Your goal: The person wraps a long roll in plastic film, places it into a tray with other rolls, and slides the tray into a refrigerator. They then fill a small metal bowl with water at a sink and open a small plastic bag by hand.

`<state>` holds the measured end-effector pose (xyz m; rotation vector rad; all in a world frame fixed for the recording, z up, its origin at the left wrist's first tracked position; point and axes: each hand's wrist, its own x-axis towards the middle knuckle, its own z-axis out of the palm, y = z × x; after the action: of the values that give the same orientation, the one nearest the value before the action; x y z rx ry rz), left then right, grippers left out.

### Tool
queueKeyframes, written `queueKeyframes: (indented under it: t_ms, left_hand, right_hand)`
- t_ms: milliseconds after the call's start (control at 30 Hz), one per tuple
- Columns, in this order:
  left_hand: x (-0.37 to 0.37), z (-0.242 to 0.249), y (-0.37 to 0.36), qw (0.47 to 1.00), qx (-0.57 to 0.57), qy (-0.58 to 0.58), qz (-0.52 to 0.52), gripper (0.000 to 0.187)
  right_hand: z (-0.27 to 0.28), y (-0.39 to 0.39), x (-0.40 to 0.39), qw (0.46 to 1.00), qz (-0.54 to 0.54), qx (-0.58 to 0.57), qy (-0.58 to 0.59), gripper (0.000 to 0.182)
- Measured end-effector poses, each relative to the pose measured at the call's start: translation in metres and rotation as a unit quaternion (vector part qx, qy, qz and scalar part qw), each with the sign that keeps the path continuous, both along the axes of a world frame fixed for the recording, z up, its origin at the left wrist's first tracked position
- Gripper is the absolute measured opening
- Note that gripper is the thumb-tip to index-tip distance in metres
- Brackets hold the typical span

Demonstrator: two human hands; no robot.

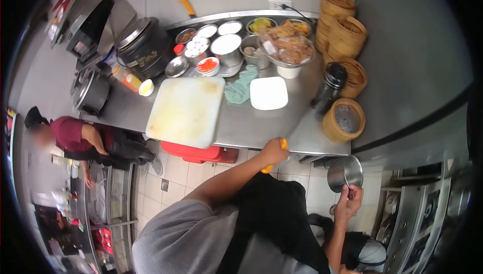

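Note:
My left hand [273,154] is closed around the yellow handle [284,145] of a tool at the counter's front edge; a thin, blurred blade seems to extend up and right from it. Lower right, my right hand [349,201] grips the rim of a round metal pot [345,174], held beyond the counter edge. On the counter, a stained white cutting board [186,110] lies left of a green cloth [242,85] and a white square dish [268,93]. Behind the dish, a metal bowl of brown food in plastic [288,45] rests on a white container.
Bamboo steamers [343,120] and a black flask [332,80] line the counter's right end. Bowls of ingredients [226,45] and cookers [143,48] stand at the back and left. One person [75,133] is at left, another [371,251] at lower right. A red bin [193,153] sits below.

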<state>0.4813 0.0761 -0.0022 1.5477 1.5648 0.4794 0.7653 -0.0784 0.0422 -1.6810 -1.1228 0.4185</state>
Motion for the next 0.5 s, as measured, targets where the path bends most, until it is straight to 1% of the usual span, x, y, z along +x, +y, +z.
queueKeyframes:
  t_ms: [33,67,100,133,167,200,233,300,333,367,400,467,500]
  left_hand:
    - [-0.014,0.012,-0.01,1.0,0.005,-0.003,0.01,0.038]
    - [-0.029,0.024,-0.023,1.0,0.004,-0.024,-0.015,0.037]
    - [-0.047,0.033,-0.035,0.998,0.003,-0.046,-0.038,0.035]
    - [-0.065,0.037,-0.047,0.999,0.006,-0.047,-0.023,0.035]
    - [-0.084,0.039,-0.059,0.997,0.035,-0.058,-0.045,0.033]
    - [-0.103,0.041,-0.07,0.993,0.062,-0.067,-0.068,0.031]
    - [-0.12,0.044,-0.081,0.994,0.064,-0.067,-0.057,0.031]
    - [-0.154,0.051,-0.096,0.988,0.095,-0.117,0.031,0.03]
    - [-0.172,0.052,-0.097,0.987,0.099,-0.118,0.038,0.03]
    - [-0.191,0.052,-0.094,0.979,0.02,-0.159,0.128,0.031]
    - [-0.208,0.05,-0.091,0.954,-0.059,-0.199,0.215,0.032]
    - [-0.244,0.025,-0.074,0.929,-0.026,-0.151,0.337,0.037]
    - [-0.261,0.009,-0.063,0.927,-0.023,-0.156,0.34,0.037]
  right_hand:
    - [0.002,0.0,-0.007,1.0,-0.017,0.002,-0.008,0.012]
    - [0.0,-0.002,-0.012,1.0,-0.006,0.007,-0.01,0.012]
    - [-0.005,-0.005,-0.015,0.999,-0.025,0.012,0.019,0.012]
    - [-0.008,-0.005,-0.021,0.998,-0.042,0.016,0.048,0.013]
    - [-0.001,-0.006,-0.031,0.999,-0.043,0.012,-0.011,0.015]
    - [0.0,-0.006,-0.037,0.999,-0.03,0.014,-0.012,0.015]
    - [0.0,-0.008,-0.041,0.999,-0.028,0.018,-0.008,0.016]
    - [-0.001,-0.004,-0.053,0.999,-0.024,0.043,-0.002,0.017]
    - [0.003,-0.001,-0.063,0.999,-0.016,0.046,-0.003,0.017]
    - [0.01,0.001,-0.073,0.999,-0.023,0.042,-0.004,0.017]
    - [0.015,0.005,-0.082,0.999,-0.029,0.039,-0.006,0.018]
    - [0.017,0.011,-0.099,0.999,-0.012,0.048,-0.008,0.016]
    - [0.016,0.014,-0.107,0.998,0.008,0.059,-0.008,0.016]
